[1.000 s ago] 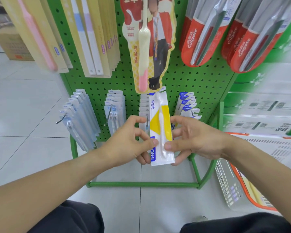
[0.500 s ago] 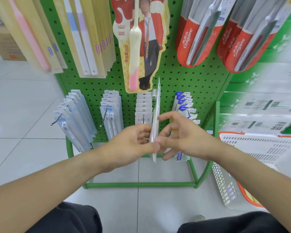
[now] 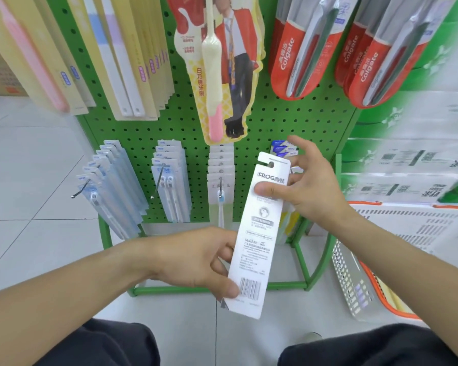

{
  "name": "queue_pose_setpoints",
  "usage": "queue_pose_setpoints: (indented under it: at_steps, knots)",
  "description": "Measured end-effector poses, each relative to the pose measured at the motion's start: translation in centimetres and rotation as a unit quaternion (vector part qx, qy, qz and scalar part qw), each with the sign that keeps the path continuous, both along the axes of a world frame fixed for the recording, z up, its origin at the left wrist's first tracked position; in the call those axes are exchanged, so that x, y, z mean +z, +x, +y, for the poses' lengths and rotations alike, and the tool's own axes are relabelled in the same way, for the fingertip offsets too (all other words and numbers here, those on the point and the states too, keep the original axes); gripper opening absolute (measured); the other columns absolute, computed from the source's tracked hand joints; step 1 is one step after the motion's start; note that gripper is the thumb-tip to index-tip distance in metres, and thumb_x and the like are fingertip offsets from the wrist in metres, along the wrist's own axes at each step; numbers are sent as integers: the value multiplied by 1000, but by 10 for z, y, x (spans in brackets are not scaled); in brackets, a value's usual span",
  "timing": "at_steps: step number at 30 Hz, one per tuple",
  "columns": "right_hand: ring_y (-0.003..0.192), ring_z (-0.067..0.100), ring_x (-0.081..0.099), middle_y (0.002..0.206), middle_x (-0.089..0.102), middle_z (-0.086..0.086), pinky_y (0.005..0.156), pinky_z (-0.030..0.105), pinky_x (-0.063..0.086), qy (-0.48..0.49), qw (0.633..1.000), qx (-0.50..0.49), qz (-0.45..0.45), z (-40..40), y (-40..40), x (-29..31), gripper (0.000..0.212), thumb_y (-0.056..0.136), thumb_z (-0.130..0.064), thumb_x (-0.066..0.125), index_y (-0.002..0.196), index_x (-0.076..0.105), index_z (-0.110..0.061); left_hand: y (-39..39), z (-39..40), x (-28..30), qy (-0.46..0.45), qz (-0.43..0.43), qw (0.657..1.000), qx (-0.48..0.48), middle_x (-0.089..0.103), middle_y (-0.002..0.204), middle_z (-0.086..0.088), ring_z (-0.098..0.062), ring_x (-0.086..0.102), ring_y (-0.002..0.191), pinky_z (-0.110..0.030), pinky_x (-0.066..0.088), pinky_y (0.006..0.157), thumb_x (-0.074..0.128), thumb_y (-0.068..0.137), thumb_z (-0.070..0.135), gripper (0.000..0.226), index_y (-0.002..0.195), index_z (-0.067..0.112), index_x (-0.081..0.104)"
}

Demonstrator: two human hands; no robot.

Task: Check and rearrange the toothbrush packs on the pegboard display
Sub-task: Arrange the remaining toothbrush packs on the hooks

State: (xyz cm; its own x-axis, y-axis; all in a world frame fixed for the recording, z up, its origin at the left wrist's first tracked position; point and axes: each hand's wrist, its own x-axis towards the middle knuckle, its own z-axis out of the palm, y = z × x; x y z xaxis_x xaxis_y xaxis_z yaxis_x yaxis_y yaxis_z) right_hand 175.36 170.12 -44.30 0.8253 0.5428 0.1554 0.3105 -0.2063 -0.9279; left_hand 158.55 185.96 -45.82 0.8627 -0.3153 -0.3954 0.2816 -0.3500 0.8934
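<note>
A green pegboard display (image 3: pixel 296 120) stands on a pale tiled shop floor (image 3: pixel 24 207), its lower row hung with 4 pegs of slim packs: 2 pegs of light blue packs (image 3: pixel 111 186) at the left, a peg of white packs (image 3: pixel 220 175) in the middle, and a blue-topped bunch (image 3: pixel 283 149) mostly hidden behind the right hand. Taller yellow, figure-shaped and red packs hang above, and a white and orange basket (image 3: pixel 354 294) sits on the floor at the right. The left hand (image 3: pixel 196 262) pinches the lower end of the toothbrush pack (image 3: pixel 254 233), thumb lying beside the barcode; the right hand (image 3: pixel 302 188) grips the upper end, thumb pressed just below the FROG lettering. What has just changed: 1.0 s ago the pack faced the camera front-on, yellow panel and brush showing; 0.5 s ago it stood edge-on between the fingers; now its white printed back faces up. The flip looks like the checking half of the job, reading the back and barcode, so re-hanging is probably still ahead. The pack is held off the pegs, in front of the lower row, tilted with its top toward the board. It is a long, narrow white card with grey text, a round emblem, a barcode at the bottom and a notched hang hole at the top.
</note>
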Motion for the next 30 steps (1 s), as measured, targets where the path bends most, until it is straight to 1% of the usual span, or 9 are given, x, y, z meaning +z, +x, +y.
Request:
queue_pose_setpoints:
  at_steps: [2,6,9,12,16,20,23,27,30]
  knots:
    - [77,15,76,109,70,-2,74,38,63,-2,1000,-1,11,-2,3,0,88,54,-30,93,133,56,-17,0,0,0,-7,8,1000,7,72,123,-4,-34,72,105,-41,61,83,68,90,-7,53,135,16,53]
    - [68,21,76,107,72,8,56,44,61,31,999,1,19,-4,1,2,36,82,-14,81,114,65,-10,0,2,-1,-17,19,1000,17,72,123,-10,-30,71,109,-37,62,84,61,93,-10,49,134,17,54]
    - [69,24,76,107,72,13,54,46,61,54,998,-11,11,-4,3,1,18,89,-14,75,105,67,-14,1,1,-1,-24,24,999,24,72,122,-11,-26,71,110,-39,61,86,52,100,-4,40,129,23,56]
    - [62,23,74,96,75,12,48,39,60,66,997,-24,-5,-4,5,2,4,93,-15,72,95,69,-16,1,1,-2,-24,28,999,25,71,123,-13,-28,70,111,-43,61,87,46,105,7,32,134,16,56]
    - [50,19,70,65,73,2,39,28,52,83,995,-51,9,-4,9,3,14,97,-18,67,87,67,-9,2,2,0,-17,31,999,33,72,121,-12,-32,70,110,-42,62,82,42,107,18,31,132,12,58]
    - [63,19,74,81,76,0,50,33,59,63,998,-13,27,-6,10,1,7,93,-14,71,97,67,-10,3,2,2,-15,29,998,61,73,119,-10,-33,70,108,-36,64,73,37,107,26,37,128,6,60]
    - [75,26,76,99,75,5,58,41,62,45,997,32,62,-7,8,1,36,81,-6,81,111,61,-9,4,3,2,8,33,997,74,74,117,-12,-34,71,105,-34,64,69,38,106,28,38,125,4,61]
    - [70,24,76,91,77,4,54,38,60,12,998,14,61,-8,7,2,43,70,-9,90,98,57,-8,6,8,-1,110,27,993,39,77,105,-9,-33,75,90,-36,64,68,39,107,32,34,117,8,62]
    - [67,25,76,82,77,7,54,45,61,1,999,-12,52,-7,5,1,38,76,-16,88,88,53,-9,6,8,-3,127,43,991,23,77,105,-10,-33,76,88,-43,64,75,41,107,32,31,121,12,61]
